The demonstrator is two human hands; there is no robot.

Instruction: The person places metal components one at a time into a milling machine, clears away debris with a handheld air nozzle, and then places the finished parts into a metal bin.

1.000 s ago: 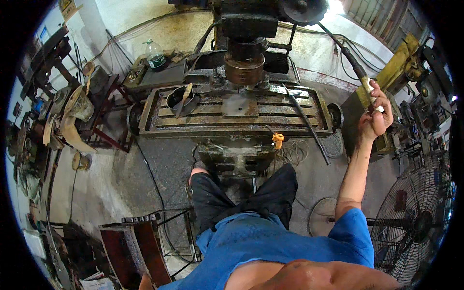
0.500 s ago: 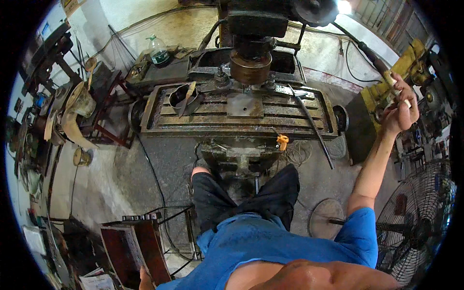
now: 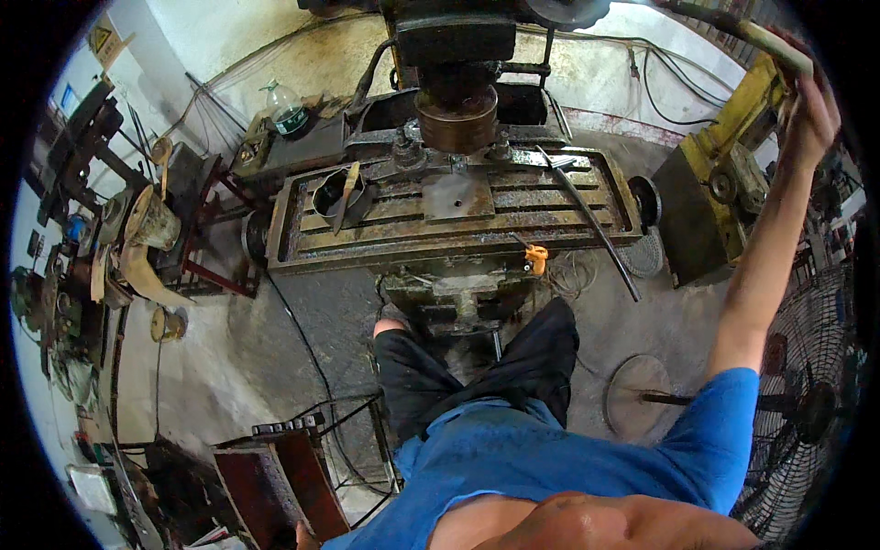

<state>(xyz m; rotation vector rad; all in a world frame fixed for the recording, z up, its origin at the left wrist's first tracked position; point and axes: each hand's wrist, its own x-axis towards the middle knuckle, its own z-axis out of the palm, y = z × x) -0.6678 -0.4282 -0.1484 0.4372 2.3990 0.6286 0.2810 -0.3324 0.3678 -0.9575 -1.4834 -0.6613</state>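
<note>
My right arm reaches far up to the right. My right hand point(image 3: 808, 124) is closed around the pale end of a long lever handle point(image 3: 775, 46), which slopes down from the top of the milling machine. Only a bit of my left hand point(image 3: 305, 536) shows at the lower edge, beside a dark red metal frame point(image 3: 307, 477); its fingers are mostly hidden. Ahead, the spindle head point(image 3: 456, 115) hangs over the slotted machine table point(image 3: 385, 240). A flat square metal plate point(image 3: 449, 199) with a small hole lies on that table.
A pot point(image 3: 328, 206) with a brush point(image 3: 346, 197) stands on the table's left. A long bar point(image 3: 596, 225) overhangs its right front edge, near an orange-handled tool point(image 3: 535, 258). A floor fan point(image 3: 807, 403) stands at right, a bucket point(image 3: 151, 220) at left. Cables point(image 3: 307, 339) cross the floor.
My right hand has moved up and outward to the right, and the lever's pale end has swung up with it. The whole view has shifted slightly.
</note>
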